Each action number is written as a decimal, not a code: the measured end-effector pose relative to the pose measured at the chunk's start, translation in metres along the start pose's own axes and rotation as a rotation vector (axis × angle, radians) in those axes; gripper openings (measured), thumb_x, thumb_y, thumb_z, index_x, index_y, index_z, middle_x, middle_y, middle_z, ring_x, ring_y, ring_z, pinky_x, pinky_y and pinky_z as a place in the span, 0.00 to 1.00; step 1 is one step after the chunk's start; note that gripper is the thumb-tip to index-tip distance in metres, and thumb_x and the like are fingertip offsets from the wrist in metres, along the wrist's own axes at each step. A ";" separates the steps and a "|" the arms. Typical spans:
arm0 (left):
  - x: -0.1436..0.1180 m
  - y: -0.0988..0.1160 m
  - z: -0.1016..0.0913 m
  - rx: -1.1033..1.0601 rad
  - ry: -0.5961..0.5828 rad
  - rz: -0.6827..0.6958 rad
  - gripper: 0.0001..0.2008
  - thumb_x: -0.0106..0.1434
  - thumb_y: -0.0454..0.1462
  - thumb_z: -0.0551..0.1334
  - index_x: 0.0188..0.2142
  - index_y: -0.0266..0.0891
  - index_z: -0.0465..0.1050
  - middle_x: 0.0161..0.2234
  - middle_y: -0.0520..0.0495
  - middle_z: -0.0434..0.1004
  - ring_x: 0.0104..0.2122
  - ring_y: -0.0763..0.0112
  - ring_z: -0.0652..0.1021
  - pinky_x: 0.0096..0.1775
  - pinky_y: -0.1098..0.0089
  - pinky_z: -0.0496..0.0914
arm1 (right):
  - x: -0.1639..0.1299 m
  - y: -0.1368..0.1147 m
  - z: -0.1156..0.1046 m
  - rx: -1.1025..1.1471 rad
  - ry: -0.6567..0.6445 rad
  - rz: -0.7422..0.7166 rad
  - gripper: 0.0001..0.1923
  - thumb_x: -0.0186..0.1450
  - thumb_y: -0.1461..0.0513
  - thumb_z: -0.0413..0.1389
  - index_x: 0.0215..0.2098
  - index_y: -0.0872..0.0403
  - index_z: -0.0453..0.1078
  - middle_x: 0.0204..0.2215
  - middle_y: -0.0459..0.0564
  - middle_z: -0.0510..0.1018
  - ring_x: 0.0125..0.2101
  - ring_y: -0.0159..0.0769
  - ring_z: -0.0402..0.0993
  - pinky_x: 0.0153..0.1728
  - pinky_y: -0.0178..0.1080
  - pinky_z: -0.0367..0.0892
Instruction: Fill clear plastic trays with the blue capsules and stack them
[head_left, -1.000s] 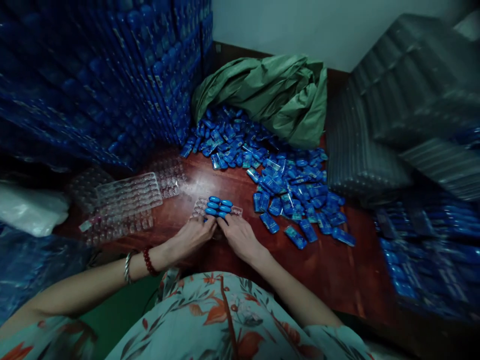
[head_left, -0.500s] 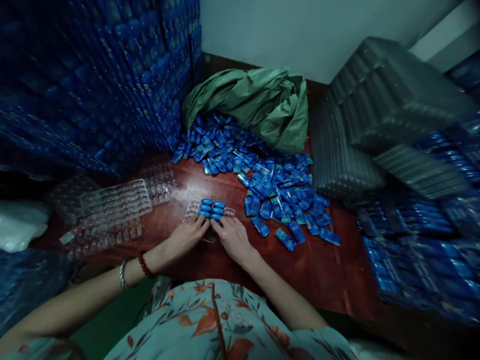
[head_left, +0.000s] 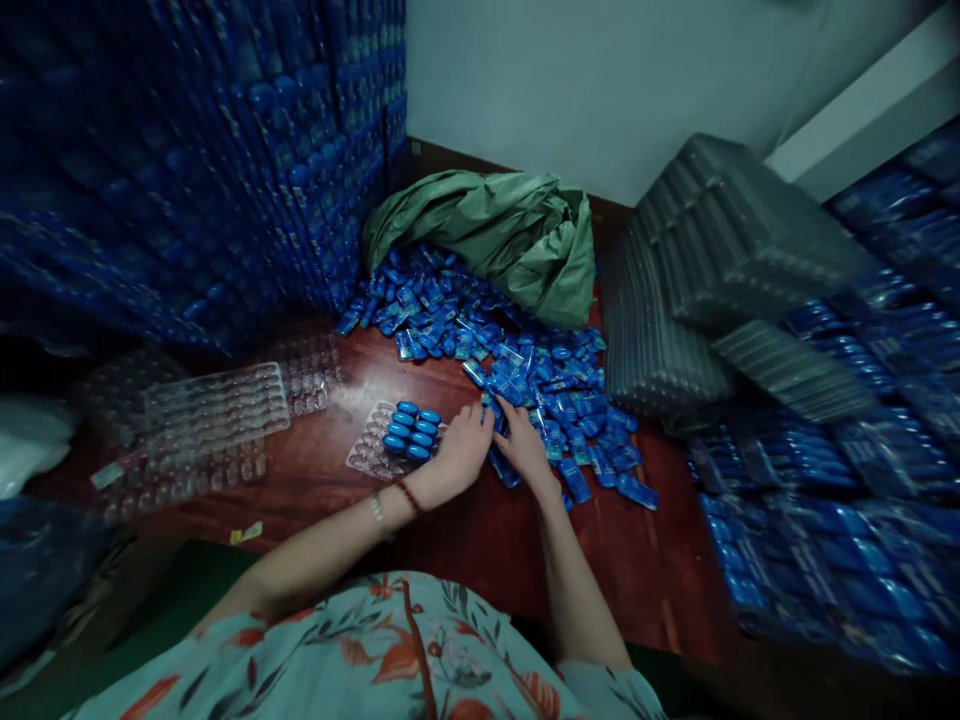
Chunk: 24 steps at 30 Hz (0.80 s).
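Observation:
My left hand [head_left: 466, 445] and my right hand [head_left: 523, 447] meet at the near left edge of a pile of small blue packets [head_left: 559, 400]. Between their fingertips is a blue packet [head_left: 493, 410], with the fingers of both hands closed about it. The fingers partly cover it. Just left of my left hand, a clear plastic blister tray [head_left: 367, 450] lies on the reddish wooden table [head_left: 322, 500]. Several glossy blue capsule-shaped pieces [head_left: 412, 432] sit in two columns on the tray, whose right end is hidden by my left hand.
More clear trays [head_left: 217, 405] lie at the left. A green sack [head_left: 495, 235] slumps behind the packets. Stacks of filled blue trays [head_left: 300, 150] rise at the back left, with more blue packs [head_left: 825, 540] at the right. Grey tray stacks [head_left: 720, 240] stand back right.
Both hands have left the blue pieces on the tray and moved right to the packet pile. The tray, uncovered now, shows more of its cells. The camera view has shifted slightly.

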<state>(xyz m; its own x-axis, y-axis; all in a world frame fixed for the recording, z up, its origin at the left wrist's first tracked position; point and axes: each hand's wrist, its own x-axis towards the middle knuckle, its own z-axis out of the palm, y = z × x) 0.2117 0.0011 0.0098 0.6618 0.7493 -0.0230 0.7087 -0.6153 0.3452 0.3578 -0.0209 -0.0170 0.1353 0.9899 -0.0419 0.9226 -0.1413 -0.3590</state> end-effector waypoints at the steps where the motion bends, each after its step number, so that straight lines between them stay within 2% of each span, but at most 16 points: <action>1: 0.015 0.009 0.005 0.000 -0.056 -0.052 0.23 0.60 0.25 0.53 0.56 0.26 0.57 0.52 0.27 0.64 0.50 0.54 0.69 0.46 0.58 0.66 | 0.004 0.004 -0.001 -0.009 -0.060 -0.018 0.27 0.61 0.63 0.52 0.59 0.54 0.58 0.44 0.55 0.71 0.38 0.38 0.72 0.37 0.37 0.65; 3: 0.038 0.020 0.015 -0.009 -0.109 -0.120 0.26 0.60 0.27 0.56 0.58 0.23 0.53 0.52 0.23 0.62 0.51 0.51 0.68 0.46 0.58 0.66 | 0.006 0.012 -0.002 0.015 -0.117 -0.037 0.26 0.59 0.64 0.53 0.56 0.55 0.60 0.43 0.55 0.72 0.39 0.39 0.72 0.37 0.37 0.65; 5: 0.048 0.020 0.020 -0.025 -0.129 -0.152 0.29 0.59 0.29 0.59 0.59 0.24 0.52 0.52 0.23 0.62 0.50 0.49 0.70 0.45 0.58 0.67 | 0.002 0.021 0.000 0.112 -0.073 0.001 0.23 0.58 0.62 0.54 0.52 0.57 0.61 0.39 0.55 0.74 0.36 0.40 0.72 0.36 0.38 0.65; 8: 0.046 0.012 0.023 -0.048 -0.154 -0.174 0.33 0.58 0.32 0.62 0.60 0.30 0.51 0.52 0.27 0.61 0.49 0.50 0.70 0.45 0.59 0.68 | -0.010 0.031 0.005 0.367 0.120 0.090 0.21 0.57 0.54 0.56 0.46 0.57 0.62 0.34 0.52 0.74 0.31 0.39 0.71 0.33 0.39 0.66; 10: 0.040 0.006 0.021 -0.068 -0.168 -0.164 0.30 0.59 0.32 0.62 0.58 0.34 0.53 0.53 0.30 0.59 0.49 0.53 0.71 0.44 0.61 0.69 | -0.022 0.030 0.009 0.524 0.304 0.171 0.22 0.57 0.51 0.56 0.45 0.56 0.62 0.35 0.52 0.73 0.30 0.37 0.71 0.32 0.39 0.67; 13: 0.035 0.002 0.019 -0.110 -0.202 -0.128 0.25 0.58 0.35 0.63 0.54 0.36 0.58 0.54 0.33 0.56 0.46 0.58 0.73 0.41 0.64 0.71 | -0.043 0.017 0.014 0.720 0.512 0.324 0.25 0.59 0.50 0.53 0.49 0.55 0.59 0.35 0.51 0.72 0.25 0.32 0.69 0.27 0.36 0.66; 16: 0.028 0.005 0.018 -0.143 -0.231 -0.091 0.27 0.56 0.35 0.65 0.53 0.37 0.58 0.52 0.36 0.58 0.43 0.59 0.75 0.38 0.65 0.71 | -0.068 0.001 0.022 0.845 0.618 0.444 0.25 0.61 0.50 0.51 0.51 0.56 0.58 0.34 0.50 0.70 0.20 0.28 0.67 0.22 0.35 0.66; 18: 0.014 0.007 0.017 -0.155 -0.207 -0.038 0.24 0.58 0.30 0.60 0.53 0.38 0.57 0.50 0.37 0.59 0.42 0.60 0.74 0.39 0.65 0.71 | -0.083 -0.006 0.029 0.876 0.691 0.506 0.24 0.62 0.50 0.50 0.50 0.56 0.58 0.34 0.50 0.70 0.22 0.29 0.68 0.24 0.35 0.67; 21: -0.026 0.001 0.012 -0.245 -0.116 0.079 0.22 0.59 0.24 0.52 0.52 0.40 0.58 0.46 0.41 0.63 0.42 0.64 0.73 0.41 0.66 0.70 | -0.101 -0.017 0.039 0.934 0.752 0.529 0.22 0.62 0.51 0.51 0.49 0.55 0.59 0.34 0.48 0.70 0.23 0.29 0.70 0.26 0.35 0.69; 24: -0.080 -0.025 0.003 -0.390 0.008 0.080 0.18 0.61 0.25 0.50 0.48 0.41 0.63 0.43 0.44 0.66 0.41 0.68 0.72 0.43 0.69 0.70 | -0.109 -0.036 0.047 0.953 0.617 0.365 0.16 0.62 0.55 0.55 0.45 0.54 0.63 0.33 0.46 0.71 0.24 0.29 0.71 0.28 0.35 0.70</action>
<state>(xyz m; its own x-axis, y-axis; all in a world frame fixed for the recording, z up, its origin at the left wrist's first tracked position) 0.1417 -0.0442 0.0002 0.7079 0.7058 0.0253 0.5078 -0.5335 0.6764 0.2930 -0.1230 -0.0436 0.7254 0.6841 0.0765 0.1890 -0.0910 -0.9778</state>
